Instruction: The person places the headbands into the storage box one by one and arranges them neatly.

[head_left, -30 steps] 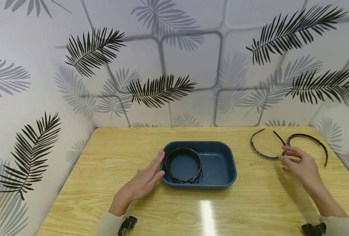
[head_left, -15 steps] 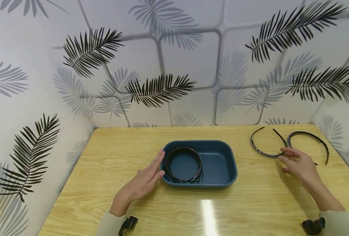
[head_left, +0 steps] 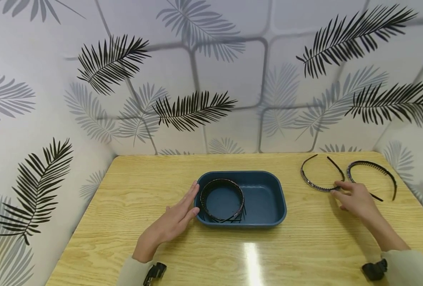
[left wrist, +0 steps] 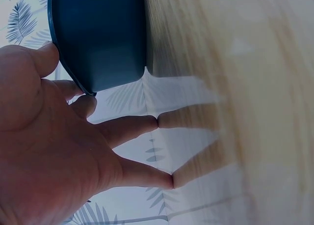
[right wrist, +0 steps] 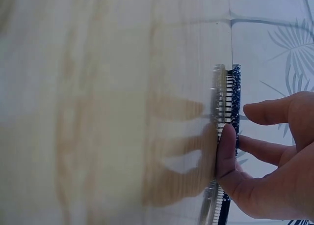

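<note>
A glittery dark headband (head_left: 317,186) with comb teeth lies on the table at the right. My right hand (head_left: 356,200) pinches its curved front, with the thumb (right wrist: 226,149) on the near side in the right wrist view and fingers behind. Beside it, further right, lies a second toothed headband (head_left: 374,166), partly covered by my hand. My left hand (head_left: 174,218) rests with straight fingers against the left end of a blue tray (head_left: 265,225); in the left wrist view two fingertips touch the table. Inside the tray's left half sit round, glittery dark headbands (head_left: 243,200), stacked or overlapping.
The wooden table (head_left: 136,186) meets a leaf-patterned wall covering (head_left: 229,131) at its back edge. A dark wrist camera (head_left: 374,270) is strapped at the right sleeve, another wrist camera (head_left: 155,272) at the left.
My right hand has shifted slightly left, and the nearer headband has moved a little left with it. The left hand and the tray have stayed in place.
</note>
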Demonstrator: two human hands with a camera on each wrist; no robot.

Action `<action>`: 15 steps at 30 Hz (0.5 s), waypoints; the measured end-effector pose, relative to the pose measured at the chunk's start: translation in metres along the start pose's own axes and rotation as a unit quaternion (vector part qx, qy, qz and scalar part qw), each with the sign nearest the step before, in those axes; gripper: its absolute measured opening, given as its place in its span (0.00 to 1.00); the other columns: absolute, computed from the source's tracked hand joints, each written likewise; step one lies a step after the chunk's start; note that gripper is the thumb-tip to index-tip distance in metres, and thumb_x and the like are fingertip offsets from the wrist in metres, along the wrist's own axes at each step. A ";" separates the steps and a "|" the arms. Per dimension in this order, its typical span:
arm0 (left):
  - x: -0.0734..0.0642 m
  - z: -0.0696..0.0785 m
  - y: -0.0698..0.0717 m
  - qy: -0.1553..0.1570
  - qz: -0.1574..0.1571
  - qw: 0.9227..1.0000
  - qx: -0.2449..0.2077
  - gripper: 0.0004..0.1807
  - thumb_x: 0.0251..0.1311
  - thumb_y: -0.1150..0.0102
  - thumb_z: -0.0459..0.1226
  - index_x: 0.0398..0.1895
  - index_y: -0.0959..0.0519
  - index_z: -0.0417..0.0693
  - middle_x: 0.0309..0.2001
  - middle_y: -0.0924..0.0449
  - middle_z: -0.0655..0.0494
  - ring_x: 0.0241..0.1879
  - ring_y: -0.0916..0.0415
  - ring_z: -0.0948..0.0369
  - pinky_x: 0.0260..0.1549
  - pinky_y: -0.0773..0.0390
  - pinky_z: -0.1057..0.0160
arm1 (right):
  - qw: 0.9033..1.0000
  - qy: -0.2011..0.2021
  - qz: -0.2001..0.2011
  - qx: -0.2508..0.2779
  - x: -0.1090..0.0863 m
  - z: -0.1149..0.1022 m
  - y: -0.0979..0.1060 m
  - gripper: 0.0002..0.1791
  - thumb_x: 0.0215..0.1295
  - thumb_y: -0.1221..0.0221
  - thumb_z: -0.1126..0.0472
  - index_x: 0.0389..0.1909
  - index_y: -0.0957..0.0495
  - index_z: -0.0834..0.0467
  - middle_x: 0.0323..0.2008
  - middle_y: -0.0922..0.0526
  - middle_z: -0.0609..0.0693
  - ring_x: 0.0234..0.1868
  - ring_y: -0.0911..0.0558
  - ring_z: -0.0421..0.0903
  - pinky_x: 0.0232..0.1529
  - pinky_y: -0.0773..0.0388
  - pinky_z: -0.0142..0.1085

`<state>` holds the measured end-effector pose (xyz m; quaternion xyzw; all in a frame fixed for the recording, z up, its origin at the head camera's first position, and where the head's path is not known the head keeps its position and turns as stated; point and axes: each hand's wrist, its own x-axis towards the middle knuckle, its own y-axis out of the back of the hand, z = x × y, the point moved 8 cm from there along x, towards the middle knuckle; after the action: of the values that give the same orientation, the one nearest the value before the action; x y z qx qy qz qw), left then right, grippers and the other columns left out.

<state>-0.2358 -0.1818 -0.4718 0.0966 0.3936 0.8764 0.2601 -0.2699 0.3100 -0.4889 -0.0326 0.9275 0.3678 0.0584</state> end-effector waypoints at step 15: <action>0.000 0.001 0.000 -0.004 -0.001 1.000 -0.001 0.36 0.83 0.62 0.49 0.85 0.64 0.56 0.84 0.70 0.56 0.80 0.60 0.51 0.57 0.59 0.14 | 0.984 -0.025 0.046 0.171 -0.005 0.007 0.004 0.32 0.79 0.44 0.57 0.70 0.37 0.78 0.66 0.31 0.75 0.37 0.15 0.29 0.41 0.15 0.36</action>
<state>-0.2354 -0.1808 -0.4708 0.0994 0.3916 0.8761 0.2631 -0.2652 0.3175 -0.4905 0.0294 0.9754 0.2068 0.0697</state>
